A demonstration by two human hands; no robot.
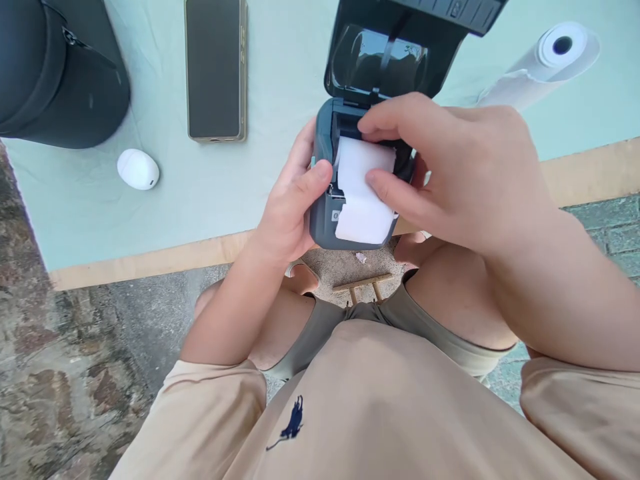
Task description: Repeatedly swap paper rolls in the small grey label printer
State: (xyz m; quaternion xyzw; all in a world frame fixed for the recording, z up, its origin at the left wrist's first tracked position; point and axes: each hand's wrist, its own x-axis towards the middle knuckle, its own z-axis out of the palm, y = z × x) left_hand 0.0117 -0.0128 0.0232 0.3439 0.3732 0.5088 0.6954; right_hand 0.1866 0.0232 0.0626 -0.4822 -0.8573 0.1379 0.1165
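Note:
A small dark portable label printer (325, 223) is tilted toward me over the table's front edge, its lid (345, 60) swung up. My left hand (293, 200) grips the printer's left side, with the thumb on the rim. Inside the bay lies a white paper roll (365, 157), its loose end hanging over the front face with a ragged edge. My right hand (450, 160) reaches in from the right. Its thumb rests on the paper and its index finger is at the roll's far end; its other fingers are mostly hidden behind the printer.
On the pale green tablecloth (165, 213) lie a phone (214, 70) and a white oval case (138, 169). A black zippered case (55, 80) stands at the far left. Another white paper roll (555, 57), partly unrolled, is at the back right. A wooden edge (150, 261) borders the table.

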